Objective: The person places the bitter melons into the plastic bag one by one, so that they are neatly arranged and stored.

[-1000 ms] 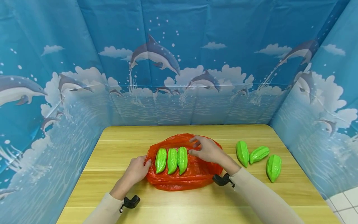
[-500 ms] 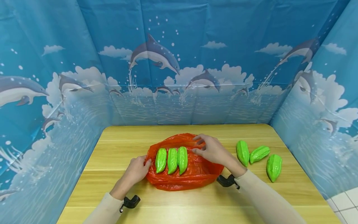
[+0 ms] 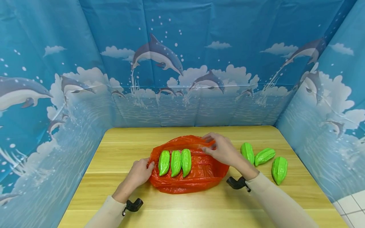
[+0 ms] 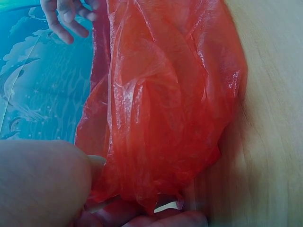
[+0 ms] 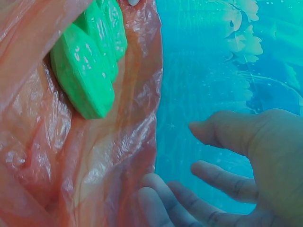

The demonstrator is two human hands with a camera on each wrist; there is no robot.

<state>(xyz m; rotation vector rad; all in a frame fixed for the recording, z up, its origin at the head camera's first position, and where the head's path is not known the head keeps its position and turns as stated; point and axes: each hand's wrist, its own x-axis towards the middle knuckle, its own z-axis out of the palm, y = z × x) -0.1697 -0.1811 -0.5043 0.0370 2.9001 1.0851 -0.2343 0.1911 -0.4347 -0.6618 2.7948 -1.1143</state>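
Note:
A red plastic bag [image 3: 199,171] lies spread with its mouth wide on the table, and 3 glossy green ridged fruits [image 3: 176,163] sit side by side in its left half. The left hand [image 3: 139,172] grips the bag's left rim between thumb and fingers; in the left wrist view the red film [image 4: 147,109] bunches at the fingers. Over the bag's right part is the right hand [image 3: 222,150], holding nothing, its fingers loosely bent and apart. In the right wrist view, a green fruit [image 5: 83,71] shows inside the bag, left of the right hand [image 5: 227,179].
To the right of the bag, 3 more green ridged fruits [image 3: 279,170] lie on the wooden table [image 3: 182,210]. A blue dolphin-print curtain [image 3: 182,104] hangs behind the table and along both sides.
The right hand has moved rightward, away from the fruits in the bag, toward the bag's right rim. The left hand keeps its grip, and the fruits stay in place.

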